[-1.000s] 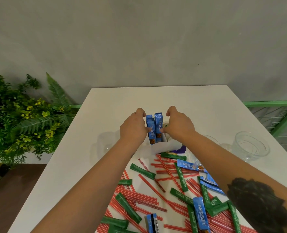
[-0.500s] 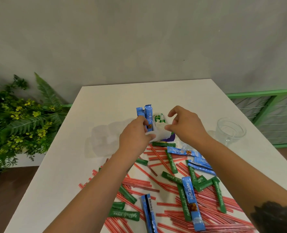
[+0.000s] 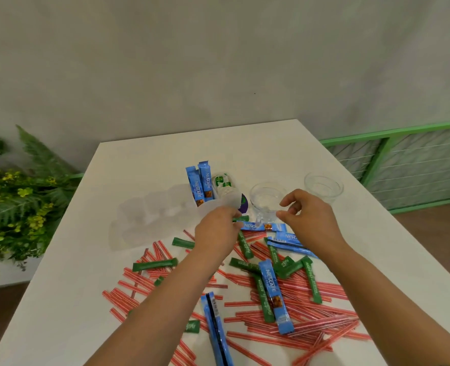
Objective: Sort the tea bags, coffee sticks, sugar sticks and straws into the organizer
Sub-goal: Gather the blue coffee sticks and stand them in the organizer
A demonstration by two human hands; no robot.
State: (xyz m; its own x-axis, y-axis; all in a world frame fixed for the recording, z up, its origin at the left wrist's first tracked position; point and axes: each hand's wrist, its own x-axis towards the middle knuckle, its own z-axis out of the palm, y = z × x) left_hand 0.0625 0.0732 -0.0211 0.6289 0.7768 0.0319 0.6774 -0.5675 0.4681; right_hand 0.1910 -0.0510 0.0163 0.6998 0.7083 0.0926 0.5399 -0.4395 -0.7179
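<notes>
The white organizer (image 3: pixel 225 201) stands mid-table with two blue coffee sticks (image 3: pixel 200 185) upright in its left compartment and white-green tea bags (image 3: pixel 222 184) beside them. In front of it lies a pile of red straws (image 3: pixel 292 313), green sugar sticks (image 3: pixel 155 265) and more blue coffee sticks (image 3: pixel 274 291). My left hand (image 3: pixel 217 229) is curled palm-down at the left end of a flat blue coffee stick (image 3: pixel 264 227); its fingertips are hidden. My right hand (image 3: pixel 307 216) hovers above the pile with fingers apart, holding nothing.
Two clear glass cups stand right of the organizer, one (image 3: pixel 267 200) behind my right hand, the other (image 3: pixel 323 186) farther right. A purple item (image 3: pixel 244 203) leans on the organizer. Plants (image 3: pixel 15 207) border the table's left edge; a green railing (image 3: pixel 403 165) runs on the right.
Both hands let go of the blue coffee sticks in the organizer and drew back toward the pile. The left hand dropped onto a flat blue stick; the right opened.
</notes>
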